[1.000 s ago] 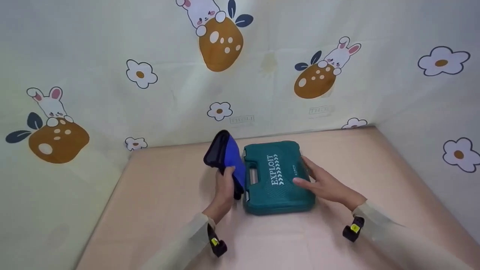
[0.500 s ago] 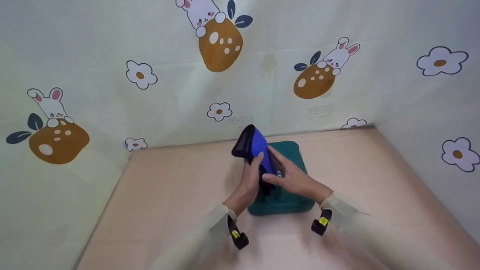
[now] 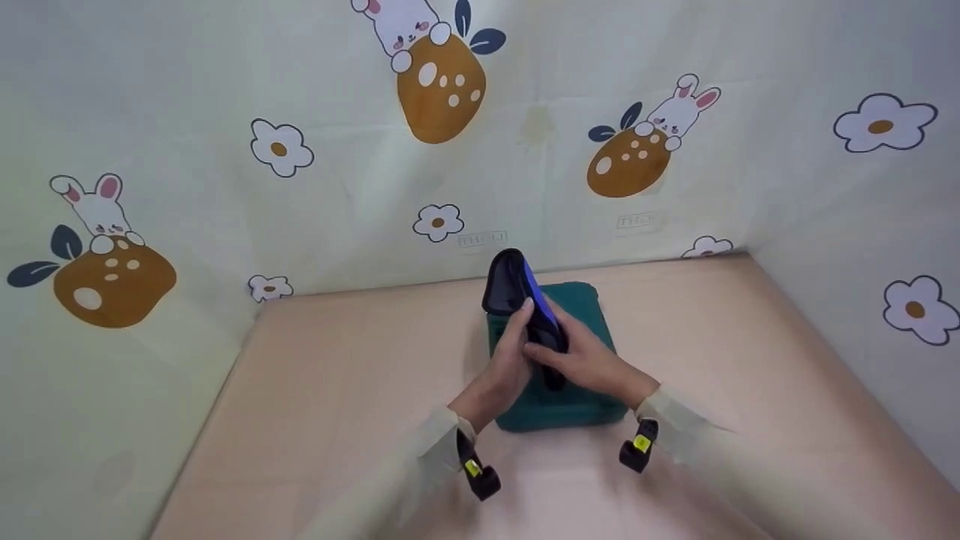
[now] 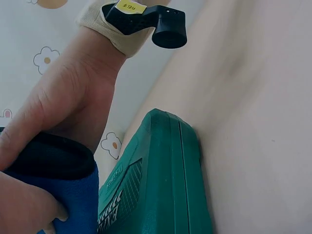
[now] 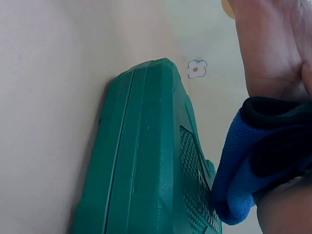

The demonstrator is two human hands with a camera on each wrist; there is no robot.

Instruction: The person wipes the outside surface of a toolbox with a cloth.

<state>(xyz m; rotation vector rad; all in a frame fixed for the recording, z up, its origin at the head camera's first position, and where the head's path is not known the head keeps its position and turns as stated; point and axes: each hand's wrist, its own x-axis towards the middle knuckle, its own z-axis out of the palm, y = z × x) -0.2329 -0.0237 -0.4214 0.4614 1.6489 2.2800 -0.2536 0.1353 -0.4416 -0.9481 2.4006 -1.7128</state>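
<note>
Both hands hold a folded blue-and-black fabric piece (image 3: 505,283) above a green plastic carrying case (image 3: 559,414). My left hand (image 3: 501,379) grips its left side, thumb pointing up along the fold. From the right, my right hand (image 3: 592,367) grips it with the thumb across the near part. The fabric has a black side facing left and a blue side facing right; both wrist views show its soft blue face (image 5: 231,161) and dark edging. The case lies flat and closed, its white lettering mostly covered in the head view.
A pale pinkish-beige table cover (image 3: 345,375) spreads under the case. Behind and to both sides hang light sheets (image 3: 337,187) printed with rabbits and flowers. A black strap with a small device (image 3: 480,476) sits on each wrist.
My left hand carried the fabric piece rightward from beside the case to over it. My right hand left the case's right edge and took hold of the fabric, which then turned, showing more black.
</note>
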